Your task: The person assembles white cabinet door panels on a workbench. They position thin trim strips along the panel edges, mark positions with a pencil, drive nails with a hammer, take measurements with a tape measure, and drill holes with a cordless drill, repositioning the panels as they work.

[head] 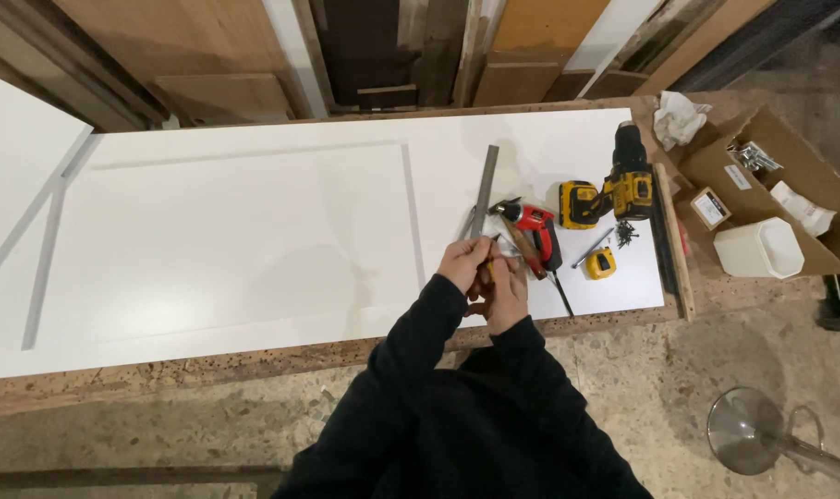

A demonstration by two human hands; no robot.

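Here, grip: the left hand (463,261) and the right hand (505,294) meet over the near edge of the white panel, fingers drawn together round a small slim yellowish object (490,263), perhaps a pencil; it is too small to identify for certain.
Left hand: its fingertips pinch the far end of that object, thumb against forefinger.
Right hand: it curls in just below, touching the left; whether it grips the object or only steadies it, I cannot tell.
Why held so: both hands sit close to the body and above the work, which seems to suit fine handling rather than force.
Steel rule: a long grey metal straightedge (483,190) lies flat on the panel, running away from the hands, its near end just beside the left fingers.
Panel: a large white painted door panel with a recessed rectangular field (235,240) lies flat on a chipboard workbench (161,368), giving a level surface.
Tools: a red and black powered hand tool (536,233), a yellow and black cordless drill (623,180), a small yellow tape measure (602,263) and a scatter of dark screws (626,233) lie to the right, within reach.
Beyond: an open brown cardboard box (771,176) holds a white plastic tub (760,248).
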